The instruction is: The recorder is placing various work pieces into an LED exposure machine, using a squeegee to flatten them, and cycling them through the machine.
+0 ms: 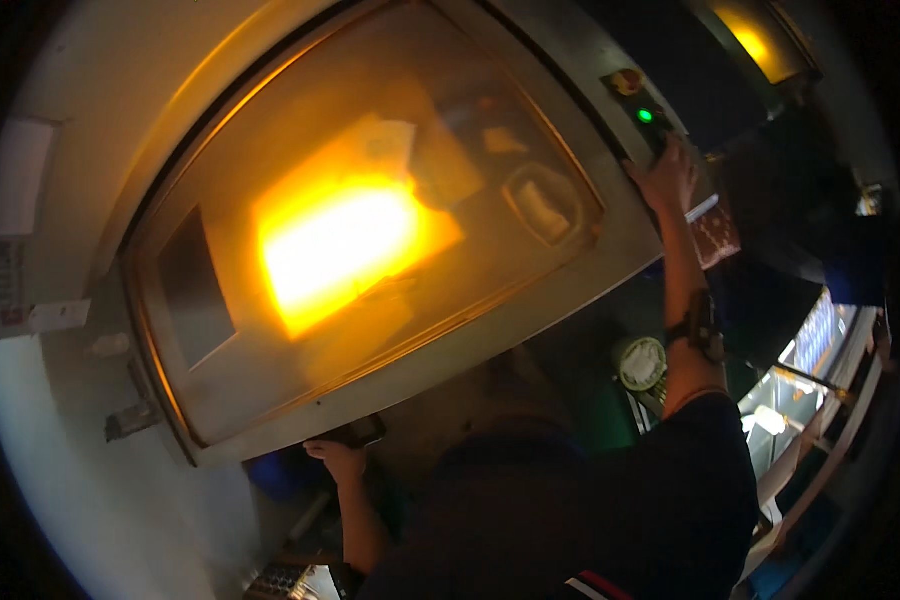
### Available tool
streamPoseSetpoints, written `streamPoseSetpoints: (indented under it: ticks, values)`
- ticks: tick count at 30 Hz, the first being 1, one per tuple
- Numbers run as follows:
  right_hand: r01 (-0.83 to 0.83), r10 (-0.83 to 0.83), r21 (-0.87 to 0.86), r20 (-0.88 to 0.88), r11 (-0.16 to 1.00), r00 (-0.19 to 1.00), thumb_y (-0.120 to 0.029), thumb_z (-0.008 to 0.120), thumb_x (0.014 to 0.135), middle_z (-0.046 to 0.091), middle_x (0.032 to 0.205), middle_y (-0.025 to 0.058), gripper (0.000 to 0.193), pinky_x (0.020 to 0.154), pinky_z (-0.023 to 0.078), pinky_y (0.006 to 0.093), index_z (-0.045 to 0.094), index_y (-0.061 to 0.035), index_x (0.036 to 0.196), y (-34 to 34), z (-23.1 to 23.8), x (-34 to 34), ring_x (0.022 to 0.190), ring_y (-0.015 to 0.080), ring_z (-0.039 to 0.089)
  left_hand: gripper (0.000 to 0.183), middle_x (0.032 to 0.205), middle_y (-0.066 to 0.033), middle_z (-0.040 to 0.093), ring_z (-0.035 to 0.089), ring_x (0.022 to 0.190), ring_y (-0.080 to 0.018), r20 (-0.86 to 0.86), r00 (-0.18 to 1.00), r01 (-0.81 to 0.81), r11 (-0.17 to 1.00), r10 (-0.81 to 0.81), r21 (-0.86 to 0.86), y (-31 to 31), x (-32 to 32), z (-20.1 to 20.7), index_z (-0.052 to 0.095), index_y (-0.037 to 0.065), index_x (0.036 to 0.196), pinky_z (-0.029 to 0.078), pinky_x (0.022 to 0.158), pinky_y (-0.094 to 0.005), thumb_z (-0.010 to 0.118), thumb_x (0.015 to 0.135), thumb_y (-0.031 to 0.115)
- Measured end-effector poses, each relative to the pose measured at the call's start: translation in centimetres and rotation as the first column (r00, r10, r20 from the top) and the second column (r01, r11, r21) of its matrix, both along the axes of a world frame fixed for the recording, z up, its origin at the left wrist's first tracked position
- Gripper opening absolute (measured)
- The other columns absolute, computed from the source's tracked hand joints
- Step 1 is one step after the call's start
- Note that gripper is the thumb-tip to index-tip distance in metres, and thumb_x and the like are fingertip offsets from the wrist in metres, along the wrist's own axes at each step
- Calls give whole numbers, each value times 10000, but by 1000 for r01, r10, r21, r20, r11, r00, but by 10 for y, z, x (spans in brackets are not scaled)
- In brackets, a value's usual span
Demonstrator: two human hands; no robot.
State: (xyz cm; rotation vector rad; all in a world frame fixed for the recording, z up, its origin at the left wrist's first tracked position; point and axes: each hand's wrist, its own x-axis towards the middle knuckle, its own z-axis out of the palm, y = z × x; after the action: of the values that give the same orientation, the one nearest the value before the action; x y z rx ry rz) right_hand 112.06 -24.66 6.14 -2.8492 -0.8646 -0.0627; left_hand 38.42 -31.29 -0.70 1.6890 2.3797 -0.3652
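Note:
My left hand (340, 460) is closed at the lower edge of a large machine door, around a dark handle (362, 432); part of its grip is hidden. Far off to the right, my right hand (667, 178) rests with thumb and fingers apart against the machine's side panel. Just above its fingertips glows a green button (646, 116), with a red and yellow knob (625, 82) beyond it. A wide window (360, 370) with rounded corners fills the door. Bright orange light shines in it, blurring what lies behind or is reflected there.
Papers (58, 316) hang on the pale wall at left. Beside my right forearm stands a round green container (642, 364) with white contents. A reddish patterned box (715, 238) is near my right wrist. Metal framing (820, 430) stands at far right.

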Motion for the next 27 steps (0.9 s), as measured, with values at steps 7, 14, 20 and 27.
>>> streamPoseSetpoints:
  ticks: [7, 14, 20, 27]
  values:
    - [6, -12, -74, -73, 997, 997, -630, 708, 735, 239, 1593, 123, 1082, 1206, 153, 510, 210, -102, 1537, 0, -1, 4, 1487, 272, 187, 1311, 1492, -362, 33, 355, 1315, -517, 275, 955, -129, 990, 111, 49, 2, 9, 25, -142, -128, 1448, 452, 1026, -488, 856, 654, 177]
    - [-494, 482, 115, 117, 862, 868, -459, 646, 851, 480, 1399, 186, 674, 1058, 368, 515, 486, -72, 1380, 18, -40, -143, 1309, 347, 442, 919, 1460, -182, 324, 533, 1138, -344, 924, 286, -268, 947, 255, -178, -22, -84, 14, 130, 89, 1541, 515, 914, -439, 716, 837, 160]
    - [-733, 776, 268, -104, 625, 623, -418, 636, 867, 233, 1580, 188, 701, 1182, 134, 574, 396, -136, 1463, -46, -50, -483, 1471, 394, 175, 569, 1282, -84, 451, 541, 1129, -290, 721, -564, -426, 606, 403, -672, 7, -146, 24, 333, 127, 1410, 516, 864, -484, 624, 943, 272]
    - [-864, 876, 216, -282, 455, 390, -290, 740, 802, 271, 1565, 153, 686, 1193, 133, 557, 456, -137, 1407, -63, -10, -598, 1471, 352, 198, 530, 1289, -110, 439, 475, 1210, -310, 905, -322, -300, 877, 278, -376, 68, -239, 10, 384, 90, 1364, 427, 998, -581, 542, 968, 405]
